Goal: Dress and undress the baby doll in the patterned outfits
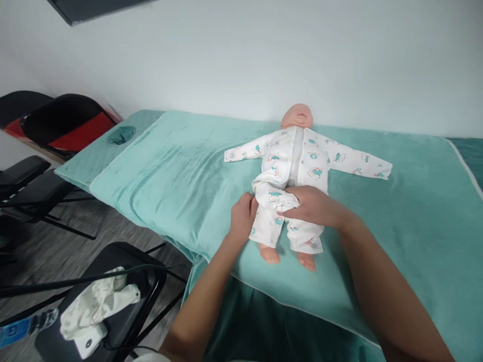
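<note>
A baby doll (297,116) lies on its back on a teal-covered table (169,161), dressed in a white printed romper (309,158) with its sleeves spread out. Its bare feet (270,254) point toward me. My left hand (243,215) is closed on the romper's cloth at the doll's hip. My right hand (313,205) lies across the doll's lower belly, with its fingers pinching a fold of the romper.
A black folding chair (124,322) at lower left carries a crumpled white cloth (96,301) and a small white device. More black chairs (60,120), one with a red seat, stand at the left. A white wall runs behind the table.
</note>
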Available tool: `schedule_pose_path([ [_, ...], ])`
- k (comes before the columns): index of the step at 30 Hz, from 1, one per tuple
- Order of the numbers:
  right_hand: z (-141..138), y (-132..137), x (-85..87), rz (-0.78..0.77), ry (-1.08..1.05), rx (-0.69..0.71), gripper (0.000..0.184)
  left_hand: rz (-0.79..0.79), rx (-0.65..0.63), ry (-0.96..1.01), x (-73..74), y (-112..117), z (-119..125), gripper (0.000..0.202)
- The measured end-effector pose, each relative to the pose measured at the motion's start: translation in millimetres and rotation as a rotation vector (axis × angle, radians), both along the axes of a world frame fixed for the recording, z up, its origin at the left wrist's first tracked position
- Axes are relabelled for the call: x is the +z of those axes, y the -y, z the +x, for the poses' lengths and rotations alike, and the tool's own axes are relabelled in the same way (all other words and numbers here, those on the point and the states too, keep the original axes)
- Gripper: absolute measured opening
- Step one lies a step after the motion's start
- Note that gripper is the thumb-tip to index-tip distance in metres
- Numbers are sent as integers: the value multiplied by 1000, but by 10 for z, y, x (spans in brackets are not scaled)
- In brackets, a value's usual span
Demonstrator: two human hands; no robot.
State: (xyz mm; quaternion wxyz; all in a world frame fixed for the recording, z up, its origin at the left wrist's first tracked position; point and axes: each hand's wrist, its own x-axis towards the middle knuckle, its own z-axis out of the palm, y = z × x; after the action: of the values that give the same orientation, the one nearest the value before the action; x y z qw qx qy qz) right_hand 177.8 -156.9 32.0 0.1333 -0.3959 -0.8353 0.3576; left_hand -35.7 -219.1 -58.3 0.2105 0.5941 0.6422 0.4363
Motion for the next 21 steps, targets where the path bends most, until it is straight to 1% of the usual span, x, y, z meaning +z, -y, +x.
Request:
schedule_pose_path([
  [3, 37, -32, 8, -83, -61, 79, 50, 31, 77, 185, 11, -98, -37, 27],
  [5, 61, -45, 16, -126, -118, 88, 60, 81, 98, 328, 52, -181, -59, 26],
  [6, 75, -45, 24, -142, -144, 92, 58, 103, 92, 385, 86, -232, -66, 23],
  [9, 121, -14, 49, -141, -210, 73, 42, 110, 49, 460, 245, -424, -55, 17],
  [11, 158, 9, 49, -95, -287, -12, 33, 92, 22, 446, 375, -566, -19, 13],
  [12, 175, 12, 38, -44, -335, -94, 30, 77, -9, 420, 438, -632, 4, 12],
  [14, 203, -9, -10, 131, -382, -312, 26, 32, -125, 320, 543, -734, 45, 9],
  [15, 211, -31, -45, 234, -351, -402, 23, 12, -199, 240, 583, -763, 60, 9],
  [16, 212, -57, -82, 330, -285, -453, 21, 0, -271, 145, 613, -775, 70, 12],
  [17, 208, -83, -120, 408, -197, -462, 20, -2, -337, 39, 634, -769, 78, 17],
  [19, 182, -117, -181, 501, -6, -387, 25, 24, -422, -178, 655, -718, 93, 27],
  [21, 141, -111, -210, 551, 128, -330, 29, 45, -426, -352, 658, -644, 125, 30],
])
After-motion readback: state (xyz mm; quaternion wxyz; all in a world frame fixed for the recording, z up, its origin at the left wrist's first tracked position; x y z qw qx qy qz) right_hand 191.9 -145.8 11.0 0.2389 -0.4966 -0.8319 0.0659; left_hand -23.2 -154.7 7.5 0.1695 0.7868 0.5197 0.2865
